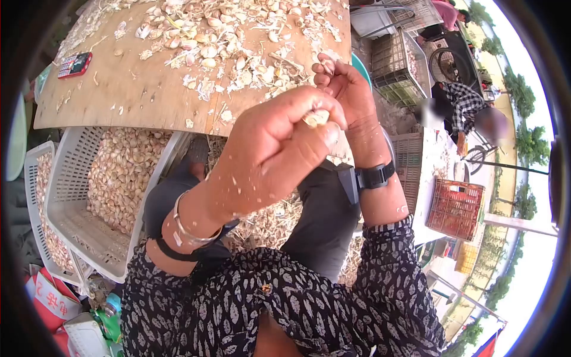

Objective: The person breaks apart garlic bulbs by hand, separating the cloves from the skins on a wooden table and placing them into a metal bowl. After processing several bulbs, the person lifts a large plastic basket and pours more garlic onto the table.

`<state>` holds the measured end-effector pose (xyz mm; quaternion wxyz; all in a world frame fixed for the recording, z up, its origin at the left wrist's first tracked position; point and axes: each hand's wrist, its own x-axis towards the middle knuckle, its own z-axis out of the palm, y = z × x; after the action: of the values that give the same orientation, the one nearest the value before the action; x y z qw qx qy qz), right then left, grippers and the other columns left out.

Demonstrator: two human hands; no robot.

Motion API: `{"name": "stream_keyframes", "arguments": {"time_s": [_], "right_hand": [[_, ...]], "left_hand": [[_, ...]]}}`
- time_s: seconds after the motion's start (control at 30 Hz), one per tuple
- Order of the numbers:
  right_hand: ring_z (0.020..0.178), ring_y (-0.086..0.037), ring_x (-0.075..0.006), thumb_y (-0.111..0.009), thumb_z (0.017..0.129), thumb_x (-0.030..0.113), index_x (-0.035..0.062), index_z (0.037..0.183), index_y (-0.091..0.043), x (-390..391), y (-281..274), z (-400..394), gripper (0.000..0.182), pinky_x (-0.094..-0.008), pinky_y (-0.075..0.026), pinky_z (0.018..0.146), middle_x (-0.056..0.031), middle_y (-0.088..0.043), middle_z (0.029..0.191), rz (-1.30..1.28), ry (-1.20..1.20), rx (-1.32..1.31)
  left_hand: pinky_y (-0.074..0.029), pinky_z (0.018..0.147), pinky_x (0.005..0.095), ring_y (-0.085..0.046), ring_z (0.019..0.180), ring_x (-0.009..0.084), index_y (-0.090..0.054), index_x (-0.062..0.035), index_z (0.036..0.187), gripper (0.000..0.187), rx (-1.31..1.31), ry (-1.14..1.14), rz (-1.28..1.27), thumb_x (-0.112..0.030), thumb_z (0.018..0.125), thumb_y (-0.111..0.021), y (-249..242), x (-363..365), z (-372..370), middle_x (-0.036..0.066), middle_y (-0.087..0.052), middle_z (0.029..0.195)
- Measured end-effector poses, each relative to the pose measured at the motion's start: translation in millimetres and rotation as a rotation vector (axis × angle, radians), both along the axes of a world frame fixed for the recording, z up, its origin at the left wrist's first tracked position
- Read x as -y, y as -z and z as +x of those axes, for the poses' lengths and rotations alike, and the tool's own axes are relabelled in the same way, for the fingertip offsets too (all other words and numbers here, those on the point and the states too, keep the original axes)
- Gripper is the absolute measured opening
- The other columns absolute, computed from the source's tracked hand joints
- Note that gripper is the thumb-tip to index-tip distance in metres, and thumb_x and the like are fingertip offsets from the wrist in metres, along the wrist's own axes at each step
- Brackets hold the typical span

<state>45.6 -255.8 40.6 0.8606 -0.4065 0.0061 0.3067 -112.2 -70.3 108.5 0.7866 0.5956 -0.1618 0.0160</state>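
My left hand (270, 143), with a metal bangle at its wrist, is closed with thumb and forefinger pinching a piece of garlic (315, 118). Just beyond it, my right hand (348, 86) has its fingers curled around a pale pinkish garlic clove (328, 66), partly hidden by the fingertips. A black band (376, 176) circles the right wrist. Both hands are raised over the near edge of a wooden board (137, 89). Loose garlic cloves (208, 50) and papery skins are heaped across the board's far side.
A red-and-white phone (75, 65) lies at the board's left. A white crate (65, 196) full of cloves stands below, beside another crate (35, 178). Part of a teal basin (360, 70) shows behind my right hand. Further right are a red crate (455, 208) and a person in a checked shirt (467, 101).
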Motion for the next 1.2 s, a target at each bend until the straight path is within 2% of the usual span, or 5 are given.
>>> {"name": "stream_keyframes", "arguments": {"time_s": [0.17, 0.43, 0.7, 0.93, 1.2], "right_hand": [[0.070, -0.048, -0.0139, -0.043, 0.095, 0.016, -0.0070, 0.115, -0.048, 14.0, -19.8, -46.3, 0.031, -0.0228, -0.041, 0.054, -0.0122, -0.056, 0.093, 0.002, 0.023, 0.032], [0.074, -0.057, -0.0126, -0.038, 0.098, 0.013, -0.0080, 0.115, -0.049, 35.9, -12.4, -95.7, 0.029, -0.0234, -0.052, 0.066, -0.0088, -0.058, 0.091, -0.152, 0.181, 0.086], [0.073, -0.065, -0.0152, -0.049, 0.093, 0.006, -0.0037, 0.110, -0.056, 52.8, -22.2, -136.6, 0.021, -0.0240, -0.054, 0.062, -0.0083, -0.065, 0.091, -0.567, 0.296, 0.175], [0.084, -0.064, -0.0162, -0.051, 0.093, 0.009, -0.0030, 0.110, -0.056, 63.9, -56.0, -159.1, 0.021, -0.0236, -0.054, 0.067, -0.0102, -0.063, 0.101, -0.299, 0.589, 0.043], [0.068, -0.065, -0.0237, -0.059, 0.087, 0.009, -0.0024, 0.093, -0.062, 21.3, -224.6, -235.2, 0.013, -0.0300, -0.049, 0.058, -0.0197, -0.064, 0.083, 0.374, 0.108, 0.892]], "left_hand": [[-0.029, 0.049, 0.0150, -0.037, 0.054, 0.0012, -0.059, -0.0025, 0.101, 0.018, -0.479, -0.102, -0.347, -0.015, 0.088, -0.060, 57.9, 17.4, 39.5, -0.002, -0.055, 0.078], [-0.043, 0.055, 0.0207, -0.050, 0.062, 0.0032, -0.064, -0.0022, 0.104, 0.022, -0.043, -0.215, 0.088, -0.016, 0.087, -0.063, 82.6, 68.5, 49.8, -0.001, -0.064, 0.080], [-0.047, 0.065, 0.0392, -0.060, 0.074, 0.0326, -0.064, -0.0055, 0.083, 0.011, 0.186, -0.176, 0.570, -0.015, 0.078, -0.063, 73.2, 82.3, 38.2, 0.012, -0.061, 0.084], [-0.043, 0.057, 0.0240, -0.052, 0.064, 0.0070, -0.063, -0.0003, 0.090, 0.013, -0.030, -0.231, 0.196, -0.012, 0.085, -0.063, 78.8, 91.9, 49.6, -0.002, -0.060, 0.076], [-0.028, 0.045, 0.0162, -0.036, 0.051, -0.0008, -0.063, -0.0028, 0.097, 0.015, -0.209, -0.270, 0.019, -0.013, 0.086, -0.063, 105.8, 76.1, 71.3, -0.007, -0.051, 0.069]]}}
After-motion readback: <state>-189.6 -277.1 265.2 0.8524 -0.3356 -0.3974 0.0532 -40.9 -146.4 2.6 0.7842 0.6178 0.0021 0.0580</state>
